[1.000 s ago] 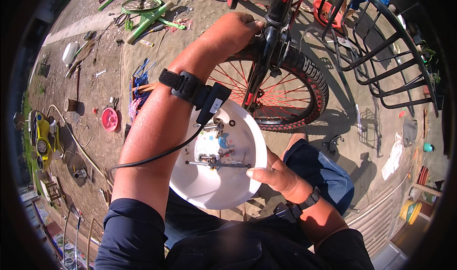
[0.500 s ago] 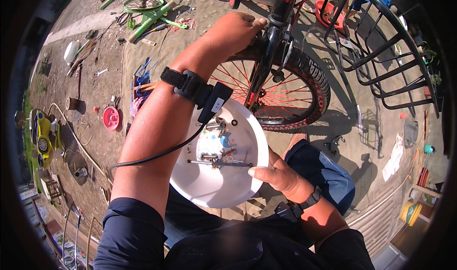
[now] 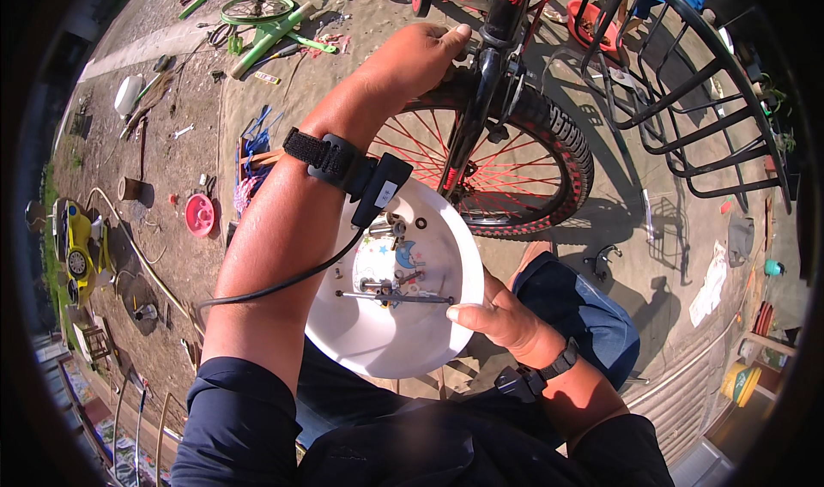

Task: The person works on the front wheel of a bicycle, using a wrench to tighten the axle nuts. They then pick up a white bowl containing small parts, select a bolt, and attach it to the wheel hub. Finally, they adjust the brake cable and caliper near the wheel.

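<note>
A white plastic basin (image 3: pixel 463 247) is tilted in front of me. My right hand (image 3: pixel 506 315) grips its right rim, thumb over the edge. Inside lie loose metal parts: a long thin axle rod (image 3: pixel 395 297), a small black ring (image 3: pixel 421 223) and several bolts and fittings. My left hand (image 3: pixel 421 58) reaches over the basin to the black bicycle fork (image 3: pixel 474 114), just above the front tire (image 3: pixel 558 131). Its thumb points up beside the fork crown. The other fingers curl down out of sight, so what they hold is hidden. My left forearm covers part of the basin's rim.
A black wire bicycle basket (image 3: pixel 695 101) stands at the upper right. On the ground to the left are a pink dish (image 3: pixel 200 215), a yellow toy car (image 3: pixel 79 251) and a wrench (image 3: pixel 184 131). A green bicycle frame (image 3: pixel 273 41) lies farther off. Red basin (image 3: pixel 592 25) behind.
My left hand has shifted slightly left, its thumb lifting away from the fork. The fork has turned a little. My right hand stays on the basin.
</note>
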Demonstrator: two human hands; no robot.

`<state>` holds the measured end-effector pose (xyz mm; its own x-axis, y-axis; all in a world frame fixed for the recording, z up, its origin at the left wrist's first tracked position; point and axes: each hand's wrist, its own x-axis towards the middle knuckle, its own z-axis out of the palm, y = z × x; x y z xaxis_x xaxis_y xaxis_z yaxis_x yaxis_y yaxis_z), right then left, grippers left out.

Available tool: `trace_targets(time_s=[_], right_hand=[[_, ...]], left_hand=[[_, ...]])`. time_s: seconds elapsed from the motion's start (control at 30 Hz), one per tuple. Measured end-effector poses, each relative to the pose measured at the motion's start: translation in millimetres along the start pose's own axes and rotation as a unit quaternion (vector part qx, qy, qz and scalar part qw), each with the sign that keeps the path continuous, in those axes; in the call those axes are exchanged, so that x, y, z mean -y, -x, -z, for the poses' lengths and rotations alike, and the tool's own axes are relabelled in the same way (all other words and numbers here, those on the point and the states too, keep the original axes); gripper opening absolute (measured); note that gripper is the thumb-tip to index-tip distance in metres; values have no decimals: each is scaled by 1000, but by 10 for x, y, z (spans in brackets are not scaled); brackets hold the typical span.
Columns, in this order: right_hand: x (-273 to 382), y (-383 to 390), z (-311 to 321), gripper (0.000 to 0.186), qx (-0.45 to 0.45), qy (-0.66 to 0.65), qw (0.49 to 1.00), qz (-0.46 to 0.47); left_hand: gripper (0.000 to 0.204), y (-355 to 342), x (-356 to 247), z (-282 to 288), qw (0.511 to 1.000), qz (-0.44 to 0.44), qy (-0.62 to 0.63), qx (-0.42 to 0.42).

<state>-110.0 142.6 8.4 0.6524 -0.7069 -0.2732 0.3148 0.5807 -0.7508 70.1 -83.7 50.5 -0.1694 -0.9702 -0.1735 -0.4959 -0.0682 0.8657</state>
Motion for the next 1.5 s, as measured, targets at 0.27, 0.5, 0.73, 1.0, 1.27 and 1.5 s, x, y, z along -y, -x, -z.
trace_targets(time_s=[0.27,0.5,0.73,1.0,1.27,1.5], right_hand=[[-46,-27,14,88,11,3,1000,3],[-39,-25,20,88,12,8,1000,0],[-70,-31,37,88,17,-1,1000,1],[-72,-39,21,88,16,22,1000,4],[-53,-91,-11,93,18,8,1000,-2],[-119,-136,-59,81,-39,14,999,-28]], left_hand=[[39,-107,85,-21,999,-38,-25,29],[34,-90,72,-36,998,-57,-9,19],[35,-75,20,5,997,-61,-50,26],[33,-50,67,-23,994,-93,-54,1],[22,421,305,372,994,-30,96,-42],[22,1332,557,828,980,108,153,-62]])
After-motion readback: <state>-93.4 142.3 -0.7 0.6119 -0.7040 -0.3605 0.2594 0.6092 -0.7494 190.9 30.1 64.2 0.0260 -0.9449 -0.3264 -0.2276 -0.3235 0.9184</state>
